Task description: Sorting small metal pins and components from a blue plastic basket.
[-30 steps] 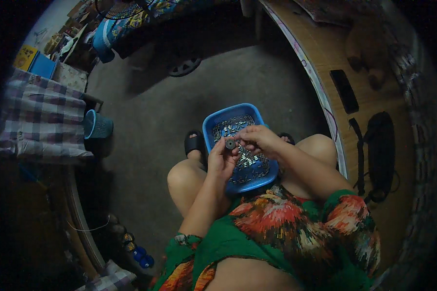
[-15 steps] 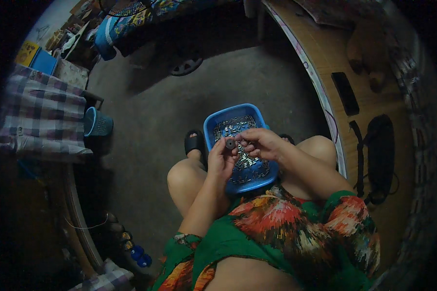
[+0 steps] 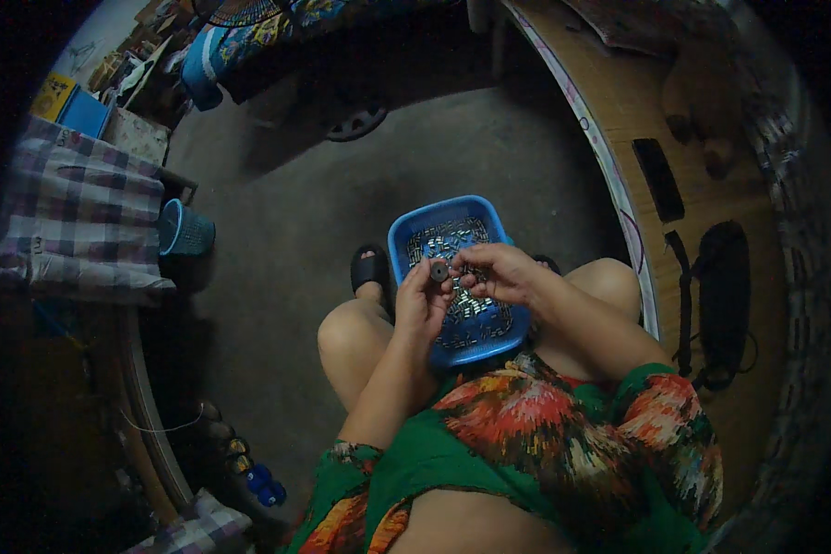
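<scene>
My left hand [image 3: 421, 303] is closed on a small dark round piece with a hole in its middle [image 3: 439, 271], held between thumb and fingers. Just to its right is my right hand [image 3: 500, 271], its thumb and forefinger pinched close to that piece. Whatever the right fingertips hold is too small to make out. Both hands are above a blue plastic basin [image 3: 480, 354] between my knees. Many short, shiny metal pieces [image 3: 474, 307] are spread over its bottom, partly covered by my hands.
At right runs a wooden bench [image 3: 619, 65] bearing a dark phone-like slab [image 3: 657, 179] and a black strapped pouch [image 3: 723, 291]. A blue bin [image 3: 186, 231] stands at left beside a checked cloth [image 3: 83, 212]. Blue shoes [image 3: 265, 486] lie lower left.
</scene>
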Demonstrator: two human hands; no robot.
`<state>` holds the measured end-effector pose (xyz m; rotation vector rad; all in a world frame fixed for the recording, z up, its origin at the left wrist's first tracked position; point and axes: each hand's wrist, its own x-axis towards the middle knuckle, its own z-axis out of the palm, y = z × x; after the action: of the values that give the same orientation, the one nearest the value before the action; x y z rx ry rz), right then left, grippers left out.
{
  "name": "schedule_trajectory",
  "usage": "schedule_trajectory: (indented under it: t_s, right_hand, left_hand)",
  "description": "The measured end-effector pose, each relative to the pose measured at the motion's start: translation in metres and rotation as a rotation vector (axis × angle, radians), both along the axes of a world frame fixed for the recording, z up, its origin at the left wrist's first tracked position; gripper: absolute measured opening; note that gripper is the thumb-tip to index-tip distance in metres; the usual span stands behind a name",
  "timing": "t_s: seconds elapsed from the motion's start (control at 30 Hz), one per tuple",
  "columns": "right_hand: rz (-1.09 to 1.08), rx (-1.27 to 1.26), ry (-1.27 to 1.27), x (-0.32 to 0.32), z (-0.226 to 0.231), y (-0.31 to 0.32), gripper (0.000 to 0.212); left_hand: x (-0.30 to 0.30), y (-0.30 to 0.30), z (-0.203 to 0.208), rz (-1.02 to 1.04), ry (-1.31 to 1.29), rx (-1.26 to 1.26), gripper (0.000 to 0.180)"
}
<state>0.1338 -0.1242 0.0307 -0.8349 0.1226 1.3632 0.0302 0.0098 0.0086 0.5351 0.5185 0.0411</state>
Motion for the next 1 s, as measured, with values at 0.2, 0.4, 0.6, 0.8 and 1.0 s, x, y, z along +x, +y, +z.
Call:
schedule_trajectory:
  t_s: [0.2, 0.4, 0.6, 0.8, 1.0]
  right_hand:
    - [0.06, 0.022, -0.023, 0.001, -0.004, -0.002, 0.017]
    - [0.013, -0.04, 0.0, -0.003, 0.006, 0.001, 0.016]
    - [0.043, 0.034, -0.04, -0.001, -0.001, 0.0, 0.014]
    - [0.029, -0.006, -0.099, -0.003, 0.002, 0.002, 0.019]
    - [-0.077, -0.103, -0.19, -0.005, -0.01, 0.003, 0.017]
  left_hand:
    - [0.001, 0.0, -0.001, 0.009, 0.013, 0.007, 0.026]
    - [-0.001, 0.0, 0.003, -0.001, 0.021, 0.018, 0.025]
    - [-0.001, 0.001, -0.007, -0.02, -0.001, 0.009, 0.025]
    - [-0.001, 0.001, -0.007, -0.026, 0.022, 0.015, 0.026]
    - [-0.001, -0.001, -0.001, -0.053, 0.026, 0.045, 0.025]
